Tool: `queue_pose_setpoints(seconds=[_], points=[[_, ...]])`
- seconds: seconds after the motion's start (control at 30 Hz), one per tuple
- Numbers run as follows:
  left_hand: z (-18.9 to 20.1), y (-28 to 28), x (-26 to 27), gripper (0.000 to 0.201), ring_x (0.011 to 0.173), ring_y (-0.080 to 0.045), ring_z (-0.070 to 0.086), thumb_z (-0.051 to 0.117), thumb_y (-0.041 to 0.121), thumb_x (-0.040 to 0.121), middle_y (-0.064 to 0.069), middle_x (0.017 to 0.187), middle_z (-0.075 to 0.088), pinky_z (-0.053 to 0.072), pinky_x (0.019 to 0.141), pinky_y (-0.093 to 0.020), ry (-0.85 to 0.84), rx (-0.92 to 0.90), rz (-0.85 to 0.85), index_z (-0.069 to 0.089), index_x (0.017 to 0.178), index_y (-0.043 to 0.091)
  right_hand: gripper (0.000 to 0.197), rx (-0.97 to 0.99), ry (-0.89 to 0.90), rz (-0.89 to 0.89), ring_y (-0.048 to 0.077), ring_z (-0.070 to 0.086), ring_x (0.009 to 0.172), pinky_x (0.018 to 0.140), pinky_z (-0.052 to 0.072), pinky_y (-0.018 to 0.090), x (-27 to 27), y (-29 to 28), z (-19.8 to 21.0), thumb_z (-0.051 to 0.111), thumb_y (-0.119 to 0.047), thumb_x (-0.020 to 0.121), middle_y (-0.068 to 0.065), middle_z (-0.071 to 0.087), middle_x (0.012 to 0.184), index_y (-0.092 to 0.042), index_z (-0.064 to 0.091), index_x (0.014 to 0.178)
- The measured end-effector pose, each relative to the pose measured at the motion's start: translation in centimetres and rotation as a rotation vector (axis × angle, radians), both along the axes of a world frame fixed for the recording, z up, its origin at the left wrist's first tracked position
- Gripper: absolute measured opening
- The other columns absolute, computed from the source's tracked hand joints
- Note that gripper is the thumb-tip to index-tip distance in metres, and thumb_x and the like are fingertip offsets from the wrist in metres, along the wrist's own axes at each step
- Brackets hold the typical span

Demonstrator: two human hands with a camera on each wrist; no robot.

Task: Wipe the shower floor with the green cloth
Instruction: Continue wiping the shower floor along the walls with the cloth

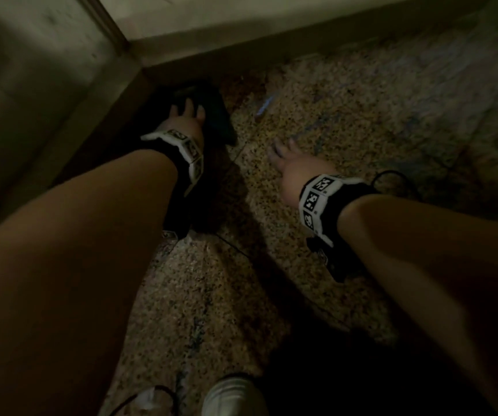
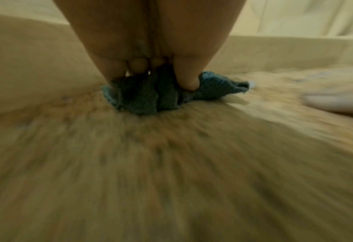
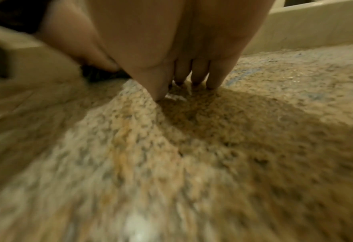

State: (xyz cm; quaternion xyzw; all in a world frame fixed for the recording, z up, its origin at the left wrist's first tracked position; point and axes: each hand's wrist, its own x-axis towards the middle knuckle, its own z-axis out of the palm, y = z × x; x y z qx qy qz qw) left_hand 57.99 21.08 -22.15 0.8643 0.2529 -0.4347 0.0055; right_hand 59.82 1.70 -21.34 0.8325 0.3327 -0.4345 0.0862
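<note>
Our left hand (image 1: 186, 121) bunches the green cloth (image 2: 148, 96) beside the wall corner (image 1: 139, 64), while our right hand (image 1: 292, 169) rests flat-fingered on the shower floor (image 1: 346, 115).

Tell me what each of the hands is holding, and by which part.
The left hand presses down on the bunched middle of the green cloth, fingers dug into its folds. The right hand holds nothing; its fingertips rest on the floor.

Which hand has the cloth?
The left hand, pressing the bunched green cloth into the floor by the corner; the right hand rests bare on the floor.
</note>
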Motion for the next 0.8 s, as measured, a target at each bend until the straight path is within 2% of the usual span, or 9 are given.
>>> queue_pose_setpoints(seconds=[0.07, 0.17, 0.27, 0.33, 0.43, 0.53, 0.63, 0.67, 0.8], points=[[-0.5, -1.2, -1.6, 0.078, 0.144, -0.033, -0.011, 0.047, 0.015, 0.098, -0.004, 0.157, -0.018, 0.02, 0.11, -0.06, 0.022, -0.031, -0.032, -0.01, 0.15, 0.022, 0.068, 0.032, 0.014, -0.005, 0.022, -0.009, 0.146, 0.116, 0.019, 0.044, 0.1, -0.1, 0.6, 0.039, -0.009, 0.1, -0.001, -0.017, 0.158, -0.019, -0.004, 0.152], [-1.3, -3.3, -3.6, 0.072, 0.143, -0.035, -0.011, 0.04, 0.006, 0.099, -0.005, 0.157, -0.018, 0.013, 0.115, -0.053, 0.0, -0.114, -0.091, -0.007, 0.151, 0.019, 0.064, 0.037, -0.035, -0.029, 0.022, -0.002, 0.146, 0.117, 0.019, 0.04, 1.0, -1.5, 0.7, 0.038, -0.019, 0.102, 0.001, -0.009, 0.159, -0.017, -0.001, 0.152], [-1.2, -4.3, -3.6, 0.078, 0.143, -0.034, -0.012, 0.046, 0.003, 0.096, -0.004, 0.157, -0.019, 0.011, 0.114, -0.051, 0.002, -0.105, -0.109, -0.008, 0.151, 0.019, 0.069, -0.027, -0.084, -0.064, 0.021, -0.009, 0.146, 0.118, 0.016, 0.04, 1.6, -4.4, -0.1, 0.04, -0.012, 0.1, 0.0, -0.013, 0.159, -0.017, -0.006, 0.152], [-1.2, -4.2, -2.5, 0.078, 0.144, -0.033, -0.011, 0.046, 0.002, 0.096, -0.003, 0.157, -0.018, 0.011, 0.115, -0.049, -0.019, -0.113, -0.144, -0.007, 0.151, 0.019, 0.066, -0.004, -0.081, -0.042, 0.02, -0.013, 0.146, 0.118, 0.014, 0.04, 1.7, -5.5, -0.4, 0.034, -0.007, 0.1, 0.001, -0.017, 0.158, -0.015, -0.006, 0.152], [-1.1, -4.8, 0.6, 0.07, 0.144, -0.031, -0.011, 0.037, 0.002, 0.098, -0.002, 0.157, -0.017, 0.009, 0.115, -0.048, -0.072, -0.132, -0.204, -0.005, 0.151, 0.021, 0.064, 0.001, -0.059, -0.028, 0.021, -0.013, 0.145, 0.118, 0.013, 0.042, 1.9, -5.6, -0.4, 0.031, -0.006, 0.1, 0.002, -0.018, 0.158, -0.013, -0.006, 0.151], [-0.9, -5.9, 4.1, 0.067, 0.145, -0.03, -0.007, 0.036, 0.002, 0.099, -0.003, 0.158, -0.013, 0.011, 0.115, -0.049, -0.107, -0.113, -0.232, -0.002, 0.152, 0.02, 0.063, 0.02, -0.03, -0.033, 0.021, -0.015, 0.145, 0.118, 0.011, 0.043, 2.2, -5.6, -0.8, 0.029, -0.004, 0.1, 0.002, -0.021, 0.157, -0.013, -0.008, 0.151], [-1.0, -6.6, 6.2, 0.058, 0.144, -0.035, 0.004, 0.035, 0.009, 0.099, -0.01, 0.159, -0.001, 0.016, 0.114, -0.054, -0.299, -0.127, -0.287, 0.011, 0.152, 0.015, 0.067, 0.052, -0.007, -0.053, 0.019, -0.016, 0.145, 0.119, 0.008, 0.04, 2.5, -5.9, -1.4, 0.028, 0.001, 0.097, -0.001, -0.023, 0.156, -0.017, -0.008, 0.151], [-1.1, -6.7, 6.8, 0.058, 0.144, -0.035, 0.004, 0.036, 0.009, 0.099, -0.01, 0.159, -0.001, 0.017, 0.114, -0.055, -0.302, -0.129, -0.291, 0.011, 0.152, 0.015, 0.069, 0.054, 0.003, -0.06, 0.018, -0.017, 0.144, 0.119, 0.008, 0.038, 2.5, -5.9, -1.4, 0.028, 0.003, 0.096, -0.001, -0.023, 0.156, -0.017, -0.009, 0.151], [-1.4, -6.3, 8.3, 0.073, 0.145, -0.03, -0.009, 0.043, 0.007, 0.098, -0.002, 0.158, -0.016, 0.019, 0.113, -0.056, -0.118, -0.09, -0.296, -0.005, 0.151, 0.022, 0.067, 0.095, -0.01, -0.083, 0.016, -0.016, 0.145, 0.119, 0.012, 0.038, 2.4, -6.2, -1.6, 0.024, 0.005, 0.097, -0.004, -0.023, 0.156, -0.019, -0.009, 0.151]])
